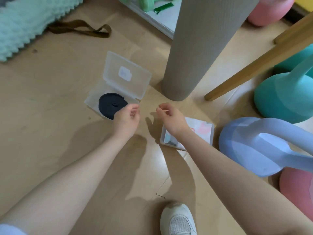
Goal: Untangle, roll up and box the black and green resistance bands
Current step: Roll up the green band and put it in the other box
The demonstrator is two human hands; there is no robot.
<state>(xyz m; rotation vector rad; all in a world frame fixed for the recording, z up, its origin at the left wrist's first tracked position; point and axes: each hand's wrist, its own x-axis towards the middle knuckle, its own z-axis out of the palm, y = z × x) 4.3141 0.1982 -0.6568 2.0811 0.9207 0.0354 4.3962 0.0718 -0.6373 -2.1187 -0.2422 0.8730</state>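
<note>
1. The olive-green flat resistance band [81, 28] lies loose on the wooden floor [50, 102] at the far left, just beside the mint knobbly foam roller [25, 26]. Its long axis runs left to right, with a folded loop at the right end. It looks unrolled and unboxed, so by my reading this half of the task is still to do.

2. The clear plastic hinged box [125, 77] sits open on the floor at centre, its lid tipped up on the far side and the tray facing up.

3. The black resistance band rolled into a flat coil [111, 106] lies inside that tray, face up like a disc. I judge the black half rolled and boxed, with the lid not yet closed.

4. A second small clear lidded box [203, 131] rests near right, partly under the right forearm; its contents are unclear.

5. The left hand [127, 117] hovers over the near right edge of the coil, fingers loosely curled and holding nothing.

6. The right hand [169, 114] hovers just right of it, fingers loosely curled, also empty.
</note>
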